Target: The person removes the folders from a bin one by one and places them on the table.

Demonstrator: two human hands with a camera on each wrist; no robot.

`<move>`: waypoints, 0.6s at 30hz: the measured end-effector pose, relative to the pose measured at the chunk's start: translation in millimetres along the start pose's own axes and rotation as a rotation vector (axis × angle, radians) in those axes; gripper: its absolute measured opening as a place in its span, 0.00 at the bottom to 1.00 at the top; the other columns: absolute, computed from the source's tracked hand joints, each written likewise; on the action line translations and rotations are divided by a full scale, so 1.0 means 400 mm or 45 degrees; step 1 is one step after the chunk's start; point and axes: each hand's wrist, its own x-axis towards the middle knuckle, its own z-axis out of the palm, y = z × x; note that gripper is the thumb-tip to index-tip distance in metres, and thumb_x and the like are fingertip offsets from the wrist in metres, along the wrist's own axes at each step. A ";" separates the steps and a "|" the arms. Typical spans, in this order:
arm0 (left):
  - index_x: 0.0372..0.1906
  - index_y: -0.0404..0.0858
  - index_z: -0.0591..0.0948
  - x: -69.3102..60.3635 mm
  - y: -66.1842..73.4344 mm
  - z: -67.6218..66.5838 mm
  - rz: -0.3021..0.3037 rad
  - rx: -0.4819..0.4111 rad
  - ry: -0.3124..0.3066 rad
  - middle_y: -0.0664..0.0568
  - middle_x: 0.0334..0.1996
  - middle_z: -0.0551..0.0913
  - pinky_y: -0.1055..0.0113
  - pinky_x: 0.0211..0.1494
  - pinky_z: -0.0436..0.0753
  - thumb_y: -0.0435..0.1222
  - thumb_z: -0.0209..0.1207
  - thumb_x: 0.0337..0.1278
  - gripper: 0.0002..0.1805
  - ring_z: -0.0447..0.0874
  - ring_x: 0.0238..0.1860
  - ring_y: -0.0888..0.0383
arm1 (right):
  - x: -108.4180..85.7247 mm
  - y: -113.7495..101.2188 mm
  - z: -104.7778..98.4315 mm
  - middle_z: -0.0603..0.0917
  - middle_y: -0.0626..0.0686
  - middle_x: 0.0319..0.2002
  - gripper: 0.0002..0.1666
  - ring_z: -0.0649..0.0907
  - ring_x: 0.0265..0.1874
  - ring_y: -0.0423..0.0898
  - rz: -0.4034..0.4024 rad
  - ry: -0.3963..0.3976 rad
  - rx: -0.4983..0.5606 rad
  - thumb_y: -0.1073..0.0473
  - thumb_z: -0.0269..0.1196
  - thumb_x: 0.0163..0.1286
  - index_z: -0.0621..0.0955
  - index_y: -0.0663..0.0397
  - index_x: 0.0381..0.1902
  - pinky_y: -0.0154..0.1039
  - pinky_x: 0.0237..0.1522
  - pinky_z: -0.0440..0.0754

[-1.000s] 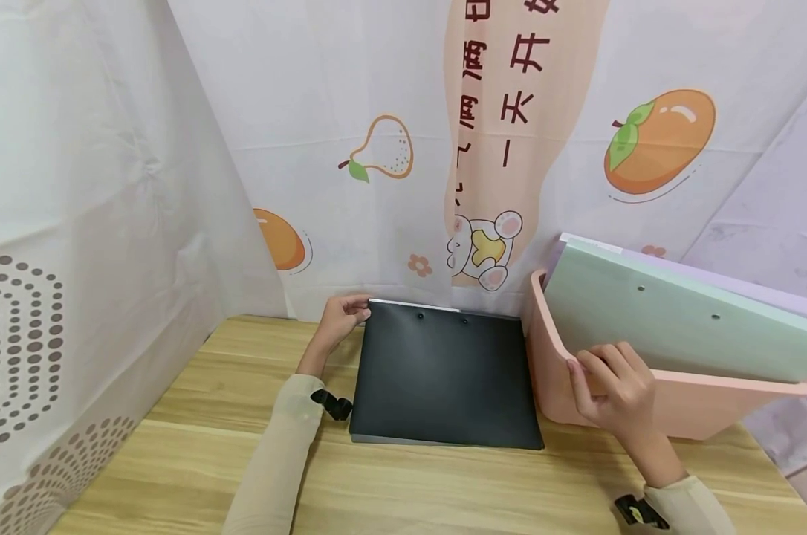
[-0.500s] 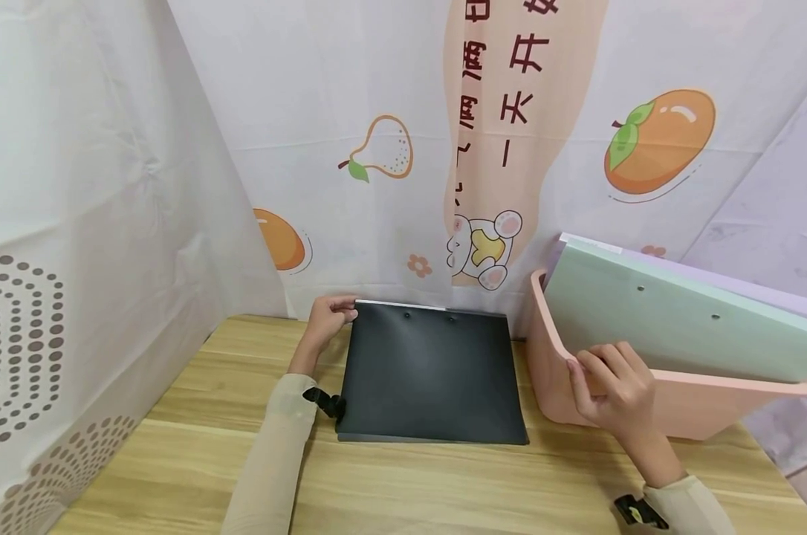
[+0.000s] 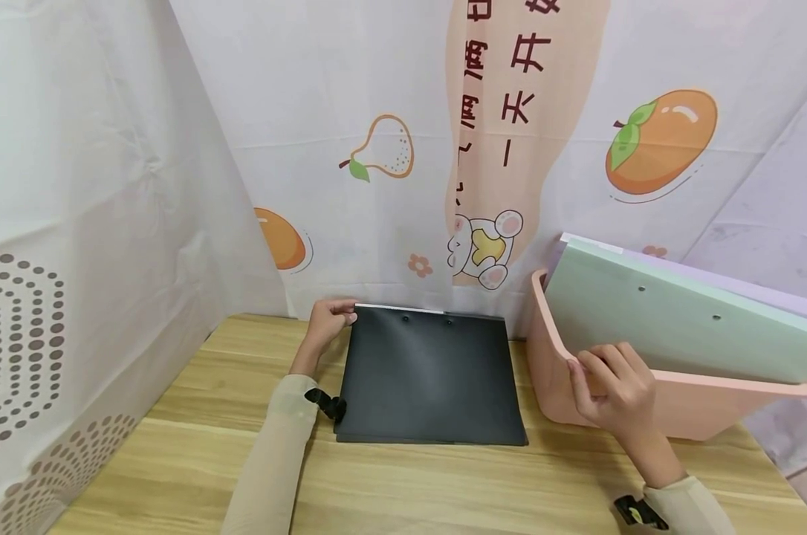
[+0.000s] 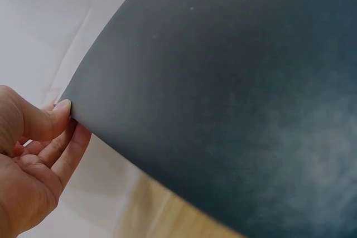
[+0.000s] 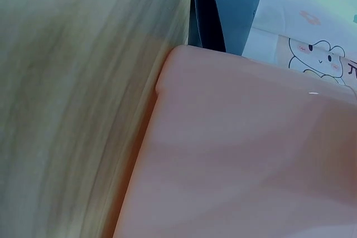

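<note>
My left hand (image 3: 330, 324) pinches the top left corner of a black file folder (image 3: 433, 379), thumb on the near face. The left wrist view shows that pinch closely, with the folder's dark sheet (image 4: 212, 93) bowed away from the fingers. Two small rivets sit near the folder's top edge, and a white strip shows along it. My right hand (image 3: 614, 386) grips the front left rim of a pink plastic bin (image 3: 691, 405). In the bin, a mint green folder (image 3: 678, 319) leans in front of a lilac folder (image 3: 744, 286). The right wrist view hides most of the right hand.
The bin stands on the right of the wood-grain table (image 3: 403, 490), just right of the black folder. A printed white curtain (image 3: 336, 223) hangs directly behind the table, and another cloth (image 3: 109, 223) closes off the left side.
My left hand has shifted left with the black folder, widening its gap from the bin. The folder's top edge has since dipped slightly. My right hand stays on the bin's rim.
</note>
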 end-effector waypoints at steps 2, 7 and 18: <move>0.56 0.31 0.86 0.002 -0.004 0.002 -0.004 0.006 -0.004 0.36 0.48 0.86 0.73 0.44 0.84 0.22 0.61 0.61 0.18 0.83 0.49 0.50 | 0.000 0.000 -0.001 0.76 0.60 0.14 0.26 0.67 0.13 0.56 0.001 -0.004 0.000 0.55 0.64 0.68 0.80 0.66 0.14 0.44 0.18 0.63; 0.58 0.32 0.85 0.002 -0.006 0.005 -0.024 0.004 -0.007 0.36 0.50 0.86 0.73 0.45 0.84 0.24 0.61 0.63 0.18 0.85 0.51 0.50 | 0.000 -0.001 -0.001 0.76 0.60 0.14 0.26 0.67 0.13 0.56 0.007 -0.004 -0.007 0.54 0.64 0.68 0.80 0.66 0.14 0.44 0.18 0.63; 0.56 0.32 0.86 0.002 -0.016 0.011 -0.077 0.039 0.014 0.37 0.48 0.87 0.71 0.47 0.83 0.23 0.63 0.62 0.17 0.84 0.51 0.49 | -0.008 0.001 -0.004 0.77 0.60 0.15 0.26 0.69 0.14 0.57 0.023 -0.028 -0.026 0.53 0.63 0.69 0.80 0.66 0.15 0.45 0.19 0.64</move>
